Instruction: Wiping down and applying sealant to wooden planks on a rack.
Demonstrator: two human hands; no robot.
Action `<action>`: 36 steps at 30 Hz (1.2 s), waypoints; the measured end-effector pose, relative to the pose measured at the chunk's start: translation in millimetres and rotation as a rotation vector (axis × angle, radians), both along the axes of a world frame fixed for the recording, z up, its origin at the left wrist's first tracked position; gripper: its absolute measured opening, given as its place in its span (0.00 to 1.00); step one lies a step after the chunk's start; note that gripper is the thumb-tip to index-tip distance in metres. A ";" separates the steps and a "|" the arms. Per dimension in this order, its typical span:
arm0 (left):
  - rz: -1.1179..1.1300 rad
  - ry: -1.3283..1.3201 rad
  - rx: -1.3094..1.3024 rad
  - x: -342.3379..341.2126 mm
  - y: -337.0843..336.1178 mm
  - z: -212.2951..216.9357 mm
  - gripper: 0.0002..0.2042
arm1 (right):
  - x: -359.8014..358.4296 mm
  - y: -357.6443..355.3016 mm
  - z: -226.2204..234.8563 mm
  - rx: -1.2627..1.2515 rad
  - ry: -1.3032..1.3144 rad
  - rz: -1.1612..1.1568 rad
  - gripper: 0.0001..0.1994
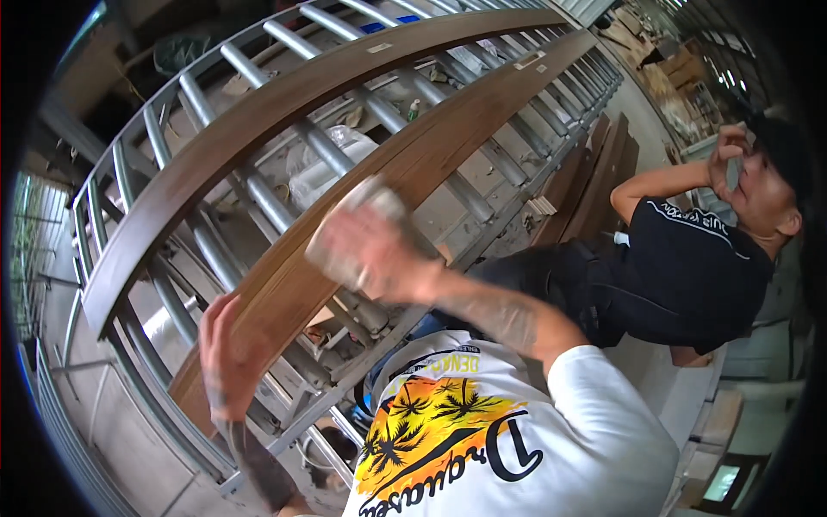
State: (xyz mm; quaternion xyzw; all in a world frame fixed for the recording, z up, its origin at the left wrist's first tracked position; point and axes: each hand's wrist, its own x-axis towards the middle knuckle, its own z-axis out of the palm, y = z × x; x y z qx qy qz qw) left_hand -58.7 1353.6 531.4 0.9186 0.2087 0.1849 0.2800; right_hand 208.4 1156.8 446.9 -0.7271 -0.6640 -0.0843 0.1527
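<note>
Where two boards lie, one hand holds cloth.

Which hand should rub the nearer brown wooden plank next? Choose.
Right, probably: the right hand holds a pale cloth-like pad over that brown wooden plank; the left hand touches the plank's edge.

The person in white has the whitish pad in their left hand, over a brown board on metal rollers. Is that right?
Wrong hand: the head view shows the whitish pad in the right hand, over a brown board on metal rollers, as you said.
</note>
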 end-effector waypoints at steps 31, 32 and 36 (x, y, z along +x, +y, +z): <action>-0.165 0.517 0.177 56.2 0.5 -26.7 0.60 | -55.7 -8.8 -14.0 -0.007 0.331 0.328 0.26; -0.156 0.491 0.194 51.4 1.0 -29.9 0.60 | -61.5 -6.7 -14.1 -0.023 0.339 0.316 0.29; -0.151 0.446 0.254 35.1 2.8 -32.7 0.59 | 12.5 -30.0 -4.8 -0.009 0.368 0.048 0.37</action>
